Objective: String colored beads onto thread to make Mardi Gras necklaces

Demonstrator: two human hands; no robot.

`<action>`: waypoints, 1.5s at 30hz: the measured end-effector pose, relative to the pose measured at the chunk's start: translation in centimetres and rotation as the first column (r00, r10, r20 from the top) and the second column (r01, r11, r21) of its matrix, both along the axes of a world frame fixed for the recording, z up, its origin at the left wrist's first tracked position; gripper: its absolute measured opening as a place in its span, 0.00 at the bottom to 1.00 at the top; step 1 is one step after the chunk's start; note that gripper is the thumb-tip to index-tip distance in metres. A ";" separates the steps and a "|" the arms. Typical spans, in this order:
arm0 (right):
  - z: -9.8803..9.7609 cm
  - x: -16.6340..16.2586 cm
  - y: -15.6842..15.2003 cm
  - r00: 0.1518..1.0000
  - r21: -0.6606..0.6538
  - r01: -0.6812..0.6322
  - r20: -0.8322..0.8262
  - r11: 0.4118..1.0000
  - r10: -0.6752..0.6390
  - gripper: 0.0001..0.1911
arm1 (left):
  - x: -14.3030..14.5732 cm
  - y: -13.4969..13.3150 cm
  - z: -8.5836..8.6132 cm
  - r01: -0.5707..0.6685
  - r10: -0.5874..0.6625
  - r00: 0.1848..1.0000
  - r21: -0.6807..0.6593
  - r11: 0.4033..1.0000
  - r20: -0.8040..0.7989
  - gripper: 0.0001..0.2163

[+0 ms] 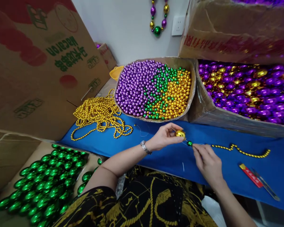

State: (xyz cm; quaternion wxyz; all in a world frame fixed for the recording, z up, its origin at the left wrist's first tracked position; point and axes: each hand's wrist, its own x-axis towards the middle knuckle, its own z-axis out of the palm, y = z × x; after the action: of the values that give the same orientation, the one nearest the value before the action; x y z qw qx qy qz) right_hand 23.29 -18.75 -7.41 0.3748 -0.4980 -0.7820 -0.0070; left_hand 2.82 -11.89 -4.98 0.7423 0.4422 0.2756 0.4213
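Note:
My left hand (168,136) pinches a large shiny gold bead (180,134) between thumb and fingers, over the blue cloth. Just right of it a smaller green bead (189,143) sits on a thin string. My right hand (207,159) is closed, thumb against fingers, at the string beside the green bead; the exact grip is partly hidden. From behind my right hand the string runs on to a strand of small gold beads (241,151) lying on the cloth.
A box of small purple, green and gold beads (191,101) stands ahead. Gold bead strands (97,113) are heaped left of it. Big purple and gold beads (248,91) fill a carton at right. Large green beads (49,183) lie lower left. A red packet (251,175) and tweezers-like tool (267,186) lie right.

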 end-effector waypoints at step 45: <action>-0.7 1.4 -0.1 0.994 0.008 0.070 -0.085 0.997 -0.069 0.05 | -8.5 15.0 3.4 0.541 0.654 0.233 0.654 0.529 -0.720 0.14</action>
State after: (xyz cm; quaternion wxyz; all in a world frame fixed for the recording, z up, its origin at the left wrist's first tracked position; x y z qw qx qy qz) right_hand 24.74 -18.83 -8.15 0.4096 -0.5229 -0.7475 -0.0032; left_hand -5.71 3.12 -1.59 0.0561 0.8800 0.4456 0.1546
